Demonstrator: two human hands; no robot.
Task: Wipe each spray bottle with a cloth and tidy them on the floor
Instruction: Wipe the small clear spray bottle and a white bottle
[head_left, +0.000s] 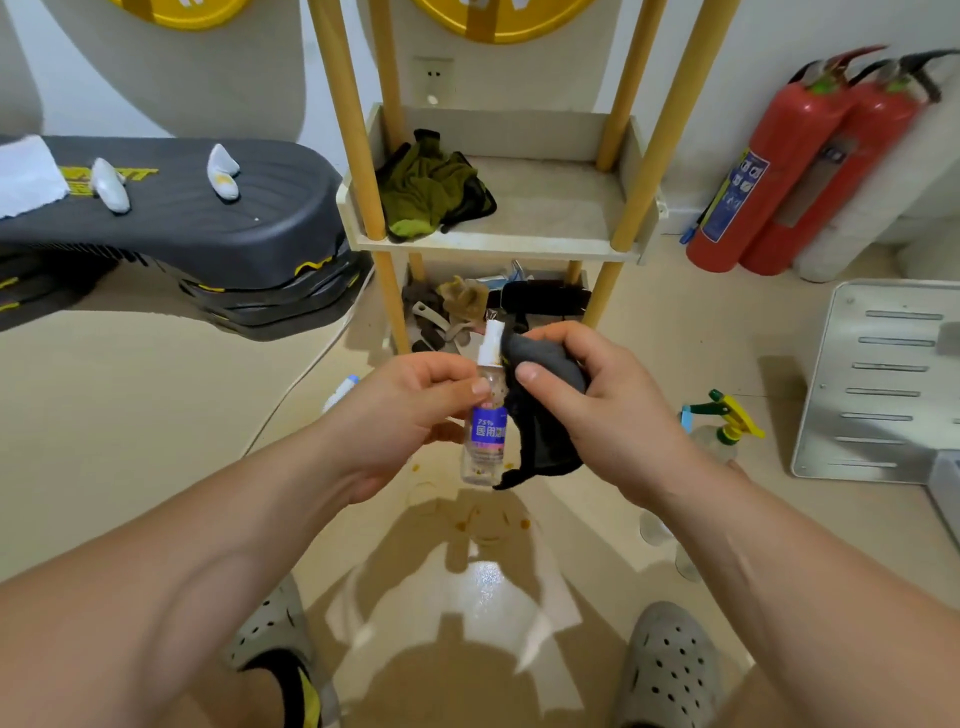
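A small clear spray bottle (487, 431) with a blue label and white nozzle is held upright above the floor by my left hand (410, 415), which pinches its neck. My right hand (597, 405) grips a dark grey cloth (545, 410) and presses it against the bottle's right side; the cloth's loose end hangs down. On the floor to the right stands a clear trigger spray bottle (719, 428) with a yellow and green head. Another white and blue bottle (343, 391) lies on the floor behind my left hand, mostly hidden.
A wooden shelf rack (545, 244) with rags stands straight ahead. Stacked grey step platforms (208, 234) fill the left. Two red fire extinguishers (800, 166) lean at the right wall, a metal panel (872, 384) lies below them. A white cable (291, 389) crosses the floor. My feet in clogs are below.
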